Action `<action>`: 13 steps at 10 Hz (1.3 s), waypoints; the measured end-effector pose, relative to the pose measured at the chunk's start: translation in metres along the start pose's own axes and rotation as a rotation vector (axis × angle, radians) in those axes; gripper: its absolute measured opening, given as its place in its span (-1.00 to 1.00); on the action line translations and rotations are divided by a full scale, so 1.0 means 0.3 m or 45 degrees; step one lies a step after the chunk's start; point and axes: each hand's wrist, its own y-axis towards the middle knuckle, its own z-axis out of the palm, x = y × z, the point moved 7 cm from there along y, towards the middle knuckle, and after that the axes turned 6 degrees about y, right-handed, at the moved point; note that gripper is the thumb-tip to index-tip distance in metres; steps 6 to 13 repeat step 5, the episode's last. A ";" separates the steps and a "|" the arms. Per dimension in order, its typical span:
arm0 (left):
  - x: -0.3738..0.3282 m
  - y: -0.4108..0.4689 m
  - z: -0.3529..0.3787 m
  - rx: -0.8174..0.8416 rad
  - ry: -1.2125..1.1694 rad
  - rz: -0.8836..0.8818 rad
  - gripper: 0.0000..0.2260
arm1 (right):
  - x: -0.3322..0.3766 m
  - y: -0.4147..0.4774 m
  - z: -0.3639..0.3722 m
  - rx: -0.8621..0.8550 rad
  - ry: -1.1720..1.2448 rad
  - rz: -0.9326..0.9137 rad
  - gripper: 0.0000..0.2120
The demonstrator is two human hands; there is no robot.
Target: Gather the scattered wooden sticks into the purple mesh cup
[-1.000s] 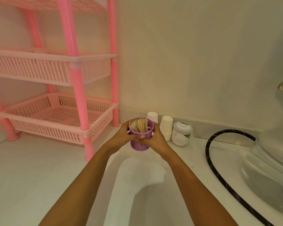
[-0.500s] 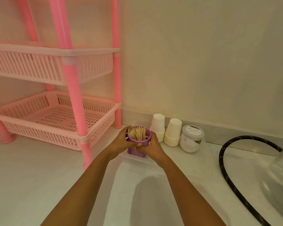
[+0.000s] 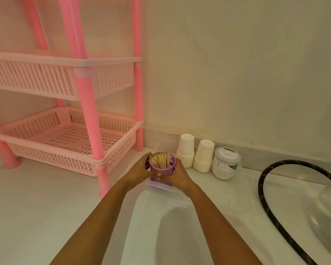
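Setting: home kitchen counter. Evidence: jar labelled "Cardamom Extract" (image 3: 225,163), two stacks of paper cups (image 3: 185,153), pink plastic basket rack (image 3: 65,77), white worktop (image 3: 36,207).

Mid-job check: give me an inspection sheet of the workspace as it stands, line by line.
Surface: white counter, with a clear plastic tub under the forearms.
Job's things: purple mesh cup upright, wooden sticks standing in it; no loose sticks seen.
Clutter: two stacks of upturned paper cups and a Cardamom Extract jar by the wall.
Grippers: left hand and right hand both grip the cup's sides.
Cables: black braided hose curves over the counter at right, apart from the hands.
Surroundings: pink basket rack at left; cream wall behind.
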 end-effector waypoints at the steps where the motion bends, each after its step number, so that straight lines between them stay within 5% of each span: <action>1: 0.012 -0.007 0.000 -0.030 0.058 -0.033 -0.29 | 0.008 -0.011 -0.001 0.006 -0.023 -0.029 -0.25; 5: -0.049 -0.112 0.033 -0.132 0.375 0.062 -0.30 | -0.055 -0.140 -0.077 -0.059 -0.639 0.177 -0.40; 13: -0.049 -0.112 0.033 -0.132 0.375 0.062 -0.30 | -0.055 -0.140 -0.077 -0.059 -0.639 0.177 -0.40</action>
